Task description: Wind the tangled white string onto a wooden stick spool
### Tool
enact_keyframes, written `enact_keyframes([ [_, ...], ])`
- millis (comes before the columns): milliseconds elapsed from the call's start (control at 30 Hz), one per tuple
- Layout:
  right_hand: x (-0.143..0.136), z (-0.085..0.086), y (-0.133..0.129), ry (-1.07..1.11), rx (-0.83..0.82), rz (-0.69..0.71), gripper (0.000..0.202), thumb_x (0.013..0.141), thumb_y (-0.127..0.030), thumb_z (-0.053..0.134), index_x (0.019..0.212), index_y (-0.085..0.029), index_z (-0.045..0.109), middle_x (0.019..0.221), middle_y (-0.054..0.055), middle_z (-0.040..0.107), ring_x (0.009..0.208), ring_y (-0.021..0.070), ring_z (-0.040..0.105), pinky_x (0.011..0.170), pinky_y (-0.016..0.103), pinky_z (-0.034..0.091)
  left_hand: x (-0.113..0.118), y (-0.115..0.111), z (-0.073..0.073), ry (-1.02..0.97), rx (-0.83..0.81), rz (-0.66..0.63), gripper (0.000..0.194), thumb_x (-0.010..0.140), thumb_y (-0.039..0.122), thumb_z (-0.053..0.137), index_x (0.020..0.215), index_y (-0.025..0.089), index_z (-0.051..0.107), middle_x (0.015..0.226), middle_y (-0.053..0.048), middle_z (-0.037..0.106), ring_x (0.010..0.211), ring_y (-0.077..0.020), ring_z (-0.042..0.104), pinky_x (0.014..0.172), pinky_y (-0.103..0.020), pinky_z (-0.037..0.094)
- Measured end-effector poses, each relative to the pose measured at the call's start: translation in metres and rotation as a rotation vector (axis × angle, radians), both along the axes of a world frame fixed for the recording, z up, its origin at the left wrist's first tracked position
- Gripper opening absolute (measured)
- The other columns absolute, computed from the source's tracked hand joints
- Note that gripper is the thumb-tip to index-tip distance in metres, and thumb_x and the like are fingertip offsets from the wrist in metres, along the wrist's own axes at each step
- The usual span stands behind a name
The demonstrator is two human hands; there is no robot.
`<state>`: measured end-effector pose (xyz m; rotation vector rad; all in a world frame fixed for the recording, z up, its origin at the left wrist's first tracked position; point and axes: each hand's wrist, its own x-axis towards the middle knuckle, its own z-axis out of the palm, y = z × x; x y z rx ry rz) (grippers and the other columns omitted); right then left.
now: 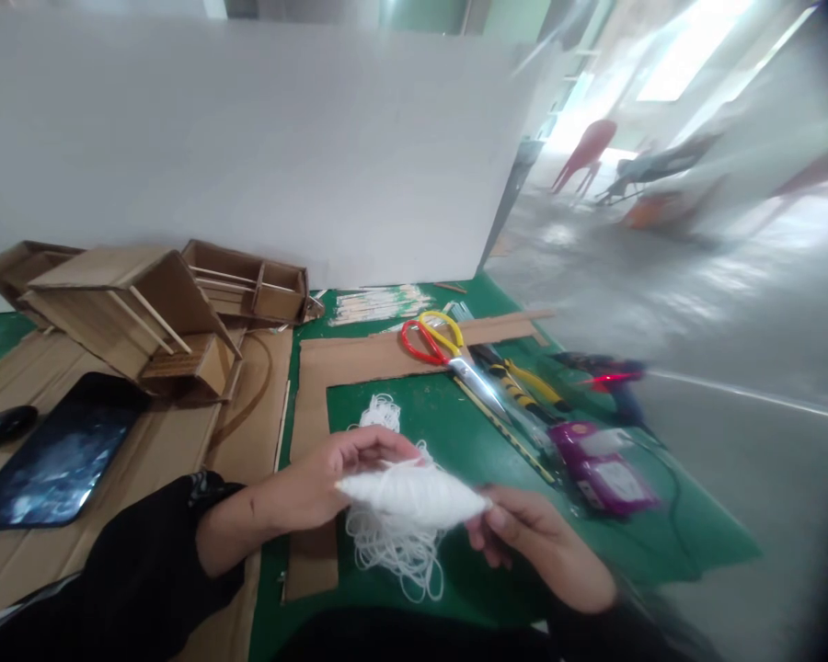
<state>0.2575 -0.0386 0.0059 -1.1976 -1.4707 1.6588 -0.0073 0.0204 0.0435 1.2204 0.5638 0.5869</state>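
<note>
A spindle-shaped bundle of white yarn [410, 496] is held level between my hands, above the green table [420, 405]. My left hand [331, 469] curls round its left end, fingers over the top. At its right tip, my right hand [531, 538] pinches with thumb and fingers. Loose white string [393, 552] lies in a tangled heap beneath the bundle, partly hidden by it, with more loops [381, 412] behind.
Beyond are scissors [479, 382], yellow-handled pliers [534, 382], a purple packet [607, 473], a blurred tool with a red light [617, 377] and a cardboard strip [365, 357]. Cardboard boxes [117, 294] and a tablet [59, 460] lie left. A white board [248, 147] stands behind.
</note>
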Motion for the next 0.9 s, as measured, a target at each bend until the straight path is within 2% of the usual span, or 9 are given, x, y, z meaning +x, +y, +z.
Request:
enact_keyframes([
  [133, -0.018, 0.001, -0.003, 0.068, -0.078, -0.007, 0.044, 0.087, -0.056, 0.054, 0.081, -0.013, 0.062, 0.068, 0.002, 0.058, 0.052, 0.0085, 0.05, 0.045, 0.019, 0.033, -0.003, -0.004, 0.004, 0.04, 0.185, -0.104, 0.047, 0.082, 0.023, 0.069, 0.127, 0.025, 0.054, 0.135, -0.011, 0.054, 0.126, -0.0267, 0.05, 0.103, -0.041, 0.042],
  [300, -0.037, 0.003, -0.009, 0.102, -0.135, -0.015, 0.046, 0.087, -0.058, 0.053, 0.081, -0.013, 0.062, 0.063, 0.001, 0.059, 0.046, 0.0065, 0.047, 0.043, 0.018, 0.03, 0.0, -0.01, 0.0, -0.023, 0.017, -0.091, 0.055, 0.082, 0.024, 0.069, 0.132, 0.024, 0.044, 0.122, -0.011, 0.061, 0.105, -0.0235, 0.063, 0.091, -0.04, 0.05],
  [367, -0.043, 0.003, -0.011, 0.1, -0.13, -0.049, 0.047, 0.087, -0.059, 0.051, 0.08, -0.013, 0.062, 0.063, 0.001, 0.059, 0.046, 0.0064, 0.046, 0.043, 0.018, 0.029, 0.003, -0.012, -0.004, 0.015, -0.016, -0.032, 0.054, 0.082, 0.027, 0.069, 0.13, 0.022, 0.044, 0.11, -0.009, 0.066, 0.1, -0.0213, 0.065, 0.09, -0.038, 0.05],
  [467, -0.047, 0.002, -0.012, 0.076, -0.067, -0.187, 0.045, 0.089, -0.057, 0.05, 0.08, -0.014, 0.062, 0.062, 0.0, 0.057, 0.045, 0.0064, 0.045, 0.043, 0.019, 0.029, 0.007, -0.015, -0.013, 0.153, 0.002, 0.113, 0.047, 0.085, 0.036, 0.066, 0.124, 0.019, 0.047, 0.092, -0.005, 0.066, 0.079, -0.0158, 0.064, 0.071, -0.029, 0.052],
  [567, -0.047, 0.001, -0.011, 0.016, 0.024, -0.344, 0.042, 0.09, -0.055, 0.05, 0.082, -0.015, 0.062, 0.063, -0.001, 0.055, 0.046, 0.0071, 0.044, 0.043, 0.019, 0.029, 0.007, -0.023, -0.016, 0.275, 0.071, 0.317, 0.058, 0.087, 0.04, 0.062, 0.133, 0.02, 0.034, 0.082, -0.002, 0.064, 0.064, -0.012, 0.059, 0.057, -0.024, 0.047],
  [633, -0.047, 0.001, -0.009, -0.033, 0.077, -0.413, 0.041, 0.09, -0.054, 0.049, 0.084, -0.016, 0.062, 0.063, -0.001, 0.055, 0.047, 0.0082, 0.044, 0.043, 0.02, 0.031, 0.006, -0.031, -0.013, 0.343, 0.161, 0.436, 0.06, 0.09, 0.038, 0.057, 0.138, 0.023, 0.025, 0.083, -0.002, 0.065, 0.064, -0.0125, 0.059, 0.057, -0.024, 0.047],
  [700, -0.048, 0.003, -0.008, -0.084, 0.125, -0.444, 0.041, 0.09, -0.054, 0.048, 0.084, -0.016, 0.063, 0.063, 0.0, 0.055, 0.048, 0.0093, 0.044, 0.043, 0.021, 0.033, 0.004, -0.04, -0.003, 0.436, 0.315, 0.47, 0.056, 0.09, 0.035, 0.056, 0.137, 0.025, 0.027, 0.086, -0.002, 0.067, 0.069, -0.0146, 0.061, 0.061, -0.026, 0.05],
  [833, -0.058, 0.006, -0.009, -0.2, 0.258, -0.422, 0.041, 0.093, -0.049, 0.046, 0.071, -0.017, 0.059, 0.061, -0.001, 0.053, 0.051, 0.0106, 0.045, 0.047, 0.021, 0.038, 0.008, -0.053, 0.022, 0.565, 0.686, 0.327, 0.026, 0.089, 0.024, 0.053, 0.115, 0.026, 0.053, 0.107, -0.006, 0.068, 0.1, -0.022, 0.061, 0.085, -0.035, 0.052],
  [900, -0.065, 0.006, -0.011, -0.226, 0.333, -0.383, 0.039, 0.094, -0.045, 0.045, 0.069, -0.018, 0.058, 0.061, 0.0, 0.053, 0.055, 0.012, 0.047, 0.052, 0.022, 0.041, 0.013, -0.054, 0.03, 0.582, 0.851, 0.276, 0.031, 0.088, 0.017, 0.05, 0.117, 0.027, 0.054, 0.115, -0.005, 0.066, 0.11, -0.022, 0.059, 0.094, -0.036, 0.05],
])
